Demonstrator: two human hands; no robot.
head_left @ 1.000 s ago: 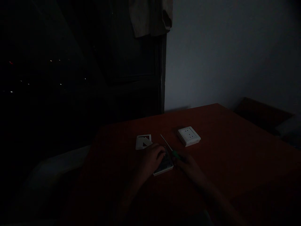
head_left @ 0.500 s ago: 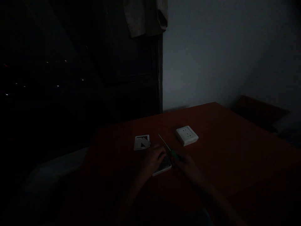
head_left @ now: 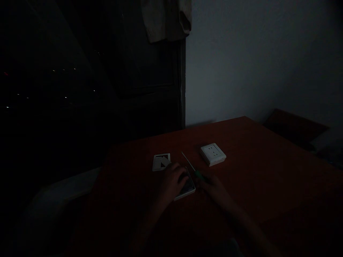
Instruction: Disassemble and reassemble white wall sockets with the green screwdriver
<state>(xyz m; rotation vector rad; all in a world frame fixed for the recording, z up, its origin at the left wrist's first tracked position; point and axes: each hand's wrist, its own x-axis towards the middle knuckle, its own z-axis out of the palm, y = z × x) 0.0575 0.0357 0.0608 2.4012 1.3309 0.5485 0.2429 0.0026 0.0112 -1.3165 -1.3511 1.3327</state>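
In the dim head view my right hand (head_left: 214, 189) is closed round the green handle of a screwdriver (head_left: 190, 164). Its thin shaft points up and left, away from me, with the tip clear of the other things. A shallow square white-rimmed unit (head_left: 185, 195) with a dark inside lies on the table, to the left of that hand. Over its left part rests my left hand (head_left: 173, 181), fingers curled and drawn together. What is between those fingers, if anything, is hidden in the dark.
Beyond my left hand lies a white rectangular frame (head_left: 154, 163) with a loose white strip (head_left: 166, 161) across it. A white wall socket (head_left: 213, 154) on a thick base stands to the right on the reddish table (head_left: 262, 167). A pale wall (head_left: 227, 71) rises behind.
The view has shifted slightly. My left hand has moved a little over the white-rimmed unit, its fingers changing pose. The screwdriver stays in my right hand, almost still.
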